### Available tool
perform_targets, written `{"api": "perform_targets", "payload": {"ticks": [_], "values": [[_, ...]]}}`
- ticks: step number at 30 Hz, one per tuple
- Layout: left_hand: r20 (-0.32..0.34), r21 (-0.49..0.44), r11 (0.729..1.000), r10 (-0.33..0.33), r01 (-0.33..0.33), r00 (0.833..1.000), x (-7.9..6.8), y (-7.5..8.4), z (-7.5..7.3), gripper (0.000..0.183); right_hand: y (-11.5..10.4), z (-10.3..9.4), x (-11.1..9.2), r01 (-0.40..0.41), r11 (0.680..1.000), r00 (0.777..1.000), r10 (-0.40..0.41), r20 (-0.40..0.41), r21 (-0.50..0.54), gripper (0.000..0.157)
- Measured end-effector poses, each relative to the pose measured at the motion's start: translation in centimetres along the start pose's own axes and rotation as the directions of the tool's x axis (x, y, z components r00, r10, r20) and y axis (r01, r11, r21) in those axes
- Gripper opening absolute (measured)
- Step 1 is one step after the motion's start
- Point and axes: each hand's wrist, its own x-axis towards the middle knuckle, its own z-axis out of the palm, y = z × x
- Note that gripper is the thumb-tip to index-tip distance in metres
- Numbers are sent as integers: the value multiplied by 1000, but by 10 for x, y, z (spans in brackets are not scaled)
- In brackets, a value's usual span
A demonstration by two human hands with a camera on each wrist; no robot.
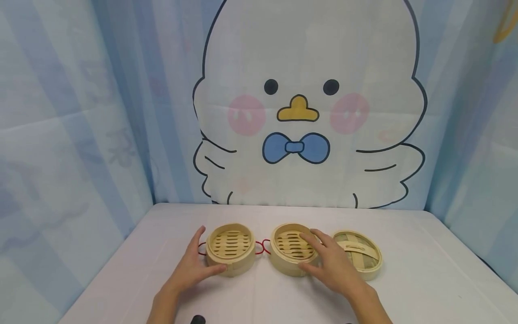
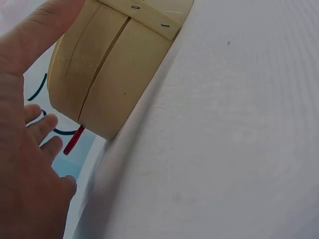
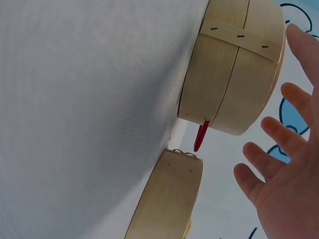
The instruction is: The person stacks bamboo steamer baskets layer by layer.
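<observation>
Two round bamboo steamer baskets stand side by side on a white-covered table. Around the near left side of the left steamer basket (image 1: pixel 238 267) my left hand (image 1: pixel 191 271) is spread, its thumb (image 2: pixel 42 27) right at the front wall and its fingers apart from the side. My right hand (image 1: pixel 337 268) hovers at the right side of the other steamer basket (image 1: pixel 283 265), with fingers (image 3: pixel 281 137) spread and nearly straight. Both baskets have slatted bases and red side loops (image 1: pixel 259 247). Behind that hand, a bamboo lid (image 1: pixel 371 265) with a strap handle lies partly hidden.
The white tabletop (image 1: pixel 251 301) runs back to a curtain (image 1: pixel 307 180) printed with a cartoon bird. Blue-and-white cloth (image 1: pixel 69 135) hangs along both sides. A small black object (image 1: pixel 198 320) shows at the bottom edge, near the left forearm.
</observation>
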Motion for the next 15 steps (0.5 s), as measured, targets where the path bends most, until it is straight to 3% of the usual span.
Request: {"api": "perform_targets", "payload": {"ticks": [15], "values": [[27,13,1000,-27,27,999,1,-8,6,117,2,2,1,29,1000,998,-29,60,-6,56]]}}
